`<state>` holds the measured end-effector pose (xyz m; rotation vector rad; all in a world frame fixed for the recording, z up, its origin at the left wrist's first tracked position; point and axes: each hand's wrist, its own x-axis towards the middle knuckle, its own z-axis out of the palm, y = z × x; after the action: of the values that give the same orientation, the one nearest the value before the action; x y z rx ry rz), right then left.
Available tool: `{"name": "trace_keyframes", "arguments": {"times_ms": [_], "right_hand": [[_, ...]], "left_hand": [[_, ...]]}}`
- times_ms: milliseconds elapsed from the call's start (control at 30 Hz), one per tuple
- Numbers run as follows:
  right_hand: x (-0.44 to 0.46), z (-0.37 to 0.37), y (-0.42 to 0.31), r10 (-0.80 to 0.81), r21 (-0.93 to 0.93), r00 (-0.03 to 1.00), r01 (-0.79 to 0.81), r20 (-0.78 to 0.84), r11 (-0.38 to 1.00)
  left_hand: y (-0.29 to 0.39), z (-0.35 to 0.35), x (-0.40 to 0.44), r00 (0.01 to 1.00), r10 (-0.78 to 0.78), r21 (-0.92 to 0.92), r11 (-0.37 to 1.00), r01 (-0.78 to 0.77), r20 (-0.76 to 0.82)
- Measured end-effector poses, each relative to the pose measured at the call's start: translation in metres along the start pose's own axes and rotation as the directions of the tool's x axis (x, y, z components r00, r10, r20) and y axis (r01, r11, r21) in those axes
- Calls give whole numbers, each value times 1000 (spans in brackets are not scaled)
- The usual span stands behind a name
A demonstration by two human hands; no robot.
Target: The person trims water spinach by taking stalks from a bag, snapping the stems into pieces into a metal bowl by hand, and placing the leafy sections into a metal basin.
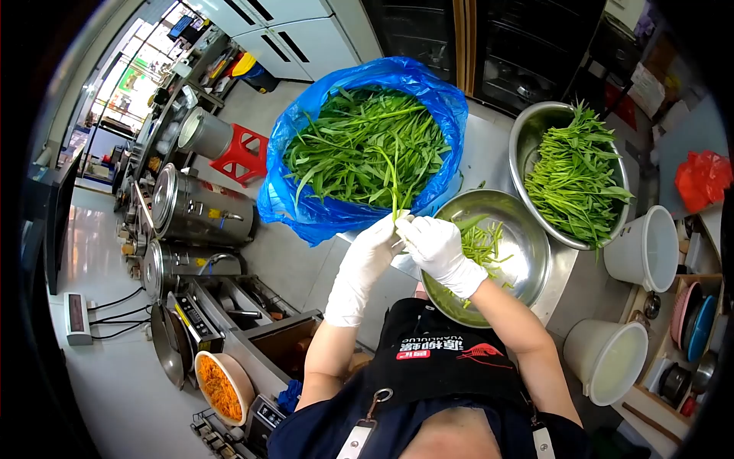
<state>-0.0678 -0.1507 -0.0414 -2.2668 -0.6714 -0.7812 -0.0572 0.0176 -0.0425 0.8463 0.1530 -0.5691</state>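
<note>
White gloves cover both my hands. My left hand (370,256) closes around the lower part of a water spinach stem (395,183), whose upper part points away from me. Beside it, my right hand (436,246) is closed in a pinch at the same stem's end, fingertips touching the left ones. Just beyond is a blue plastic bag (277,187) full of leafy water spinach (359,145). Under my right wrist stands a metal bowl (531,264) with short cut stem pieces (480,246). To its right, a larger steel basin (522,145) holds a neat pile of water spinach (575,176).
The bag and bowls rest on a metal table (562,279). Two white buckets (605,361) stand at right, near a red plastic bag (702,180). At left are large steel pots (202,210), a red stool (241,155) and a tub of shredded orange food (219,389).
</note>
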Motion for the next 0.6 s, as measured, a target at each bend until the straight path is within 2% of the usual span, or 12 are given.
{"name": "trace_keyframes", "arguments": {"times_ms": [67,167,233,300,400,500,533,600], "right_hand": [[-3,0,3,61,15,998,-61,8,998],[3,-8,1,378,238,925,-361,-26,902],[2,-1,8,480,368,870,-413,-113,833],[3,-2,13,668,561,709,-656,228,505],[15,-6,15,620,636,579,-755,530,161],[20,-2,12,608,624,587,-759,534,185],[20,6,12,642,662,581,-734,500,148],[23,6,18,647,655,525,-754,554,51]], "left_hand": [[2,8,0,1000,-12,2,1000,12,-13],[-1,-5,7,999,19,64,998,-16,-35],[1,4,6,995,54,104,993,-46,-81],[0,2,6,989,83,182,981,-59,-125],[-6,1,6,979,133,245,965,-92,-155],[-9,1,3,969,199,338,931,-140,-146],[-10,1,2,964,217,391,909,-143,-153],[-10,0,1,953,255,493,858,-145,-164]]}}
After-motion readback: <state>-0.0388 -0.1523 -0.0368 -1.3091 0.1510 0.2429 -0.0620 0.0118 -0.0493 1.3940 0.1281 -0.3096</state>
